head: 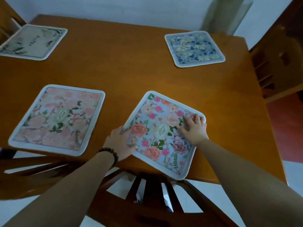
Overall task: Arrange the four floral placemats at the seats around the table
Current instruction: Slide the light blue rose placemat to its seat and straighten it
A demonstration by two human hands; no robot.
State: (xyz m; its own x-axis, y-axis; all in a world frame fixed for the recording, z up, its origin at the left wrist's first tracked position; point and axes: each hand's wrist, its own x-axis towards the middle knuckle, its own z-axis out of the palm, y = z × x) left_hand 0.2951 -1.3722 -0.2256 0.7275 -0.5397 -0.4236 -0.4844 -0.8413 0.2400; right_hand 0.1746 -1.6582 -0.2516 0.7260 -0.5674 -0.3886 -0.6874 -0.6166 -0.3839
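The blue, pink-rose fabric placemat [162, 133] is being pressed askew on the bench between both hands' flattened, spread fingers [195, 119].

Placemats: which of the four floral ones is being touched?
The light-blue placemat with pink and coral roses at the near right; the left hand and right hand rest on it. The other three lie untouched.

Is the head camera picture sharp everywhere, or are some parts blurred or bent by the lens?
In the head view, the blue placemat with pink roses under both hands is fairly sharp; the pale cream placemat at far left is smeared; the orange wooden table bows at its edges from the wide lens; light is soft, with faint glare mid-table.
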